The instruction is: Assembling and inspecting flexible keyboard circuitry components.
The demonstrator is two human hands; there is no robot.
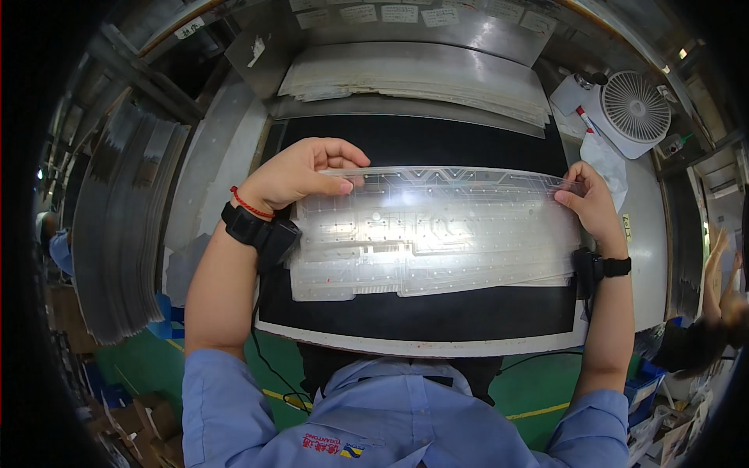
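A clear, flexible plastic sheet (pixel 437 226) printed with fine circuit lines and dots is held up between my hands, shining with glare in the middle. My left hand (pixel 316 168) pinches its upper left corner, thumb in front and fingers behind. At the upper right corner my right hand (pixel 589 199) grips it the same way. More sheet edges show just below at the lower right; whether they belong to separate sheets under it I cannot tell. Beneath lies a black work mat (pixel 437 312).
Flat, pale sheets (pixel 421 74) lie stacked behind the mat. A white fan (pixel 636 105) stands at the back right, with a crumpled white bag (pixel 605 164) in front. Tall stacks of sheets (pixel 129 218) flank the left. Another person (pixel 694 335) is at the far right.
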